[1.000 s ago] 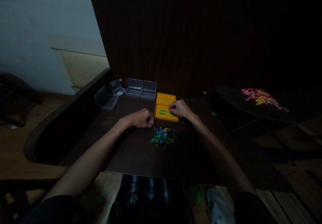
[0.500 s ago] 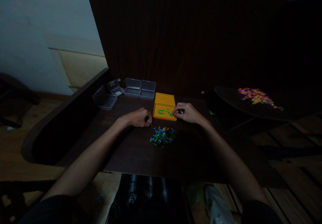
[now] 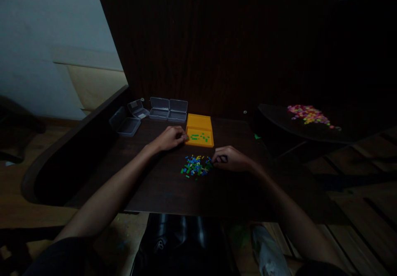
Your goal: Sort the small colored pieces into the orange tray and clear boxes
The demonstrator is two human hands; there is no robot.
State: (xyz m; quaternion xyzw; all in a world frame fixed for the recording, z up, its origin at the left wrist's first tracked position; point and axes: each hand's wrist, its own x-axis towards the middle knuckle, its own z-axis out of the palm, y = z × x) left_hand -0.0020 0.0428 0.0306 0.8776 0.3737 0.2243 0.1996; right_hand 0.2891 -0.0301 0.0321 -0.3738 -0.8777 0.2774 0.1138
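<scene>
A small orange tray (image 3: 199,124) lies on the dark wooden table (image 3: 173,185) and holds several green pieces (image 3: 198,136). In front of it is a loose pile of tiny blue, green and yellow pieces (image 3: 195,166). My left hand (image 3: 170,138) is curled into a loose fist, its fingertips at the tray's left edge; what it holds, if anything, is hidden. My right hand (image 3: 231,159) rests on the table at the right side of the pile, thumb and forefinger pinched together at the pile's edge.
Three clear plastic boxes (image 3: 168,109) lie open at the table's far left, by a raised dark rim. A second dark surface to the right carries a heap of pink and yellow pieces (image 3: 307,114). A dark panel stands behind the table. Wooden floor shows around.
My right hand left the orange tray and came back toward me to the right side of the pile. My left hand shifted forward to the tray's left edge.
</scene>
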